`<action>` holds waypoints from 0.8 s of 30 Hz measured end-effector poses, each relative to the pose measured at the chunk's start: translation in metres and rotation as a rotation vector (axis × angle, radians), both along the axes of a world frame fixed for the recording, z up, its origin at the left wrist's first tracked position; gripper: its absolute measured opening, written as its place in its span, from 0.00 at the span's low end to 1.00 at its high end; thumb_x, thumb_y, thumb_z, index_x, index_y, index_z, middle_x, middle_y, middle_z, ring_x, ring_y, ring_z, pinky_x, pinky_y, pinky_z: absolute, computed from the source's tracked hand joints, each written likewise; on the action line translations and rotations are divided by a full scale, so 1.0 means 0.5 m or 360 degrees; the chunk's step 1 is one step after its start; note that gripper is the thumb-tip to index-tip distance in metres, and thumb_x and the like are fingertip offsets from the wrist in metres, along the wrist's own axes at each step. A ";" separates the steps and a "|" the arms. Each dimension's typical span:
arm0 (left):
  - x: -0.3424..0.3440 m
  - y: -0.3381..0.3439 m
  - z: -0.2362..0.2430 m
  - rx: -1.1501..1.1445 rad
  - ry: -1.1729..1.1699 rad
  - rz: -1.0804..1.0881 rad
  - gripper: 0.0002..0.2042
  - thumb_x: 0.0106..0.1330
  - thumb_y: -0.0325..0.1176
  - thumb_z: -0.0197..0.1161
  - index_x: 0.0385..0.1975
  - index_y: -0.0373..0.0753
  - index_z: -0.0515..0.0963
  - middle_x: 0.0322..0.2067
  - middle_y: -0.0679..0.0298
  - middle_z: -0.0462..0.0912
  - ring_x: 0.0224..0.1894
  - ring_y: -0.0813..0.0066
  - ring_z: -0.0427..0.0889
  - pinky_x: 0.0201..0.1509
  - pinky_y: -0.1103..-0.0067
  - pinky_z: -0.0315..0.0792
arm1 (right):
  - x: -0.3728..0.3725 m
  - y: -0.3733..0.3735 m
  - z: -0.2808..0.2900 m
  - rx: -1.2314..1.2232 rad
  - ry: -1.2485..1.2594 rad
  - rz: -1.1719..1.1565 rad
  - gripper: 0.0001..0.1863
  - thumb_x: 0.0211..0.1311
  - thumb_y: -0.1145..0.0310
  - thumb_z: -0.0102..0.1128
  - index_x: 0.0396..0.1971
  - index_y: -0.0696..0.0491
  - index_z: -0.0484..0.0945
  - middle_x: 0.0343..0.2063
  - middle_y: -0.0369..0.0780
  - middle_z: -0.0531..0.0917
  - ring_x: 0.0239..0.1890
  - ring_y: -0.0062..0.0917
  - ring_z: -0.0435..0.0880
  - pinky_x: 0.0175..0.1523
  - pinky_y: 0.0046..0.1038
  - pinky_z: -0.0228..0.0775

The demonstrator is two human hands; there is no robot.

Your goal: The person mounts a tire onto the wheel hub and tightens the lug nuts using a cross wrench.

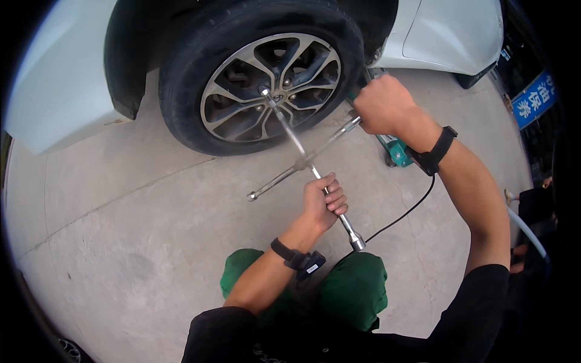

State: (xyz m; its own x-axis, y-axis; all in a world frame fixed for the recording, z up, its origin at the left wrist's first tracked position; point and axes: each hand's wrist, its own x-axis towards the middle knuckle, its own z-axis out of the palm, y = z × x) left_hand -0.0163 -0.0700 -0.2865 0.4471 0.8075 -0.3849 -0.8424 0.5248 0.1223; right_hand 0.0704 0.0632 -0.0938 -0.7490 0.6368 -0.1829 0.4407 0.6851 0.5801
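Note:
A four-way lug wrench (pixel 291 132) of bright metal reaches from a car wheel (pixel 273 86) toward me, its far socket against the wheel at a lug nut near the hub. My left hand (pixel 325 201) is wrapped round the near arm, whose free socket sticks out below the fingers. At the upper right cross arm, my right hand (pixel 382 106) is closed round the end, hiding its tip. The opposite cross arm points down and left in the air. The wheel has a black tyre and a two-tone alloy rim with several spokes.
The white car body (pixel 69 72) surrounds the wheel. A green floor jack (pixel 396 151) stands on the concrete floor (pixel 139 236), right of the wheel. A thin black cable (pixel 407 213) runs from my right wrist. Another person's hand shows at the right edge, near a pale hose (pixel 528 231).

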 end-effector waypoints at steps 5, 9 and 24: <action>-0.010 -0.007 -0.008 -0.0016 -0.0017 -0.0036 0.19 0.69 0.42 0.49 0.14 0.50 0.58 0.10 0.76 0.51 0.13 0.82 0.52 0.20 0.81 0.53 | 0.024 0.020 -0.042 0.0105 0.0196 0.0188 0.03 0.39 0.69 0.61 0.14 0.49 0.83 0.15 0.40 0.81 0.23 0.35 0.82 0.28 0.32 0.71; 0.005 -0.012 0.008 -0.0166 0.0217 -0.0089 0.20 0.69 0.43 0.50 0.14 0.50 0.57 0.10 0.76 0.51 0.12 0.82 0.51 0.19 0.79 0.51 | 0.150 0.091 -0.303 -0.0111 0.0934 -0.0064 0.08 0.43 0.62 0.63 0.13 0.48 0.82 0.14 0.41 0.79 0.21 0.36 0.80 0.27 0.34 0.71; -0.025 -0.049 0.010 -0.0298 0.0537 -0.0064 0.21 0.66 0.44 0.52 0.12 0.52 0.53 0.10 0.77 0.49 0.11 0.82 0.48 0.16 0.80 0.45 | 0.143 0.004 -0.339 -0.0028 0.1340 -0.0165 0.10 0.44 0.64 0.63 0.10 0.51 0.79 0.13 0.42 0.78 0.20 0.38 0.79 0.30 0.38 0.71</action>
State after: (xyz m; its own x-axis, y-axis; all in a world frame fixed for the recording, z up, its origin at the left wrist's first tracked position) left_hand -0.0289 -0.0944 -0.2813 0.3002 0.6937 -0.6547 -0.7493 0.5962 0.2882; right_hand 0.1420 0.0653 -0.2633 -0.5778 0.7119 0.3992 0.7818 0.6233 0.0200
